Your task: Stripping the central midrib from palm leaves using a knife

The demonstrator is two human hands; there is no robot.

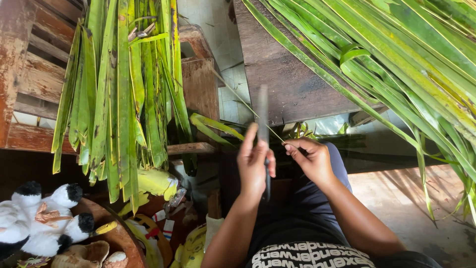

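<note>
My left hand (254,161) grips a knife (263,111) with its dark flat blade pointing up and its handle running down below the palm. My right hand (311,158) pinches a thin pale leaf rib (238,97) that runs up and to the left across the blade. Both hands sit above my lap, close together, in front of a dark wooden table edge (292,94). Long green palm leaflets (406,64) sweep down from the upper right over my right arm.
A bundle of green palm leaflets (119,89) hangs at the left beside a worn wooden bench (34,74). A black-and-white plush toy (39,218) lies on a round brown tray (116,233) at the lower left, with yellow items nearby. Sunlit floor (411,198) shows at the right.
</note>
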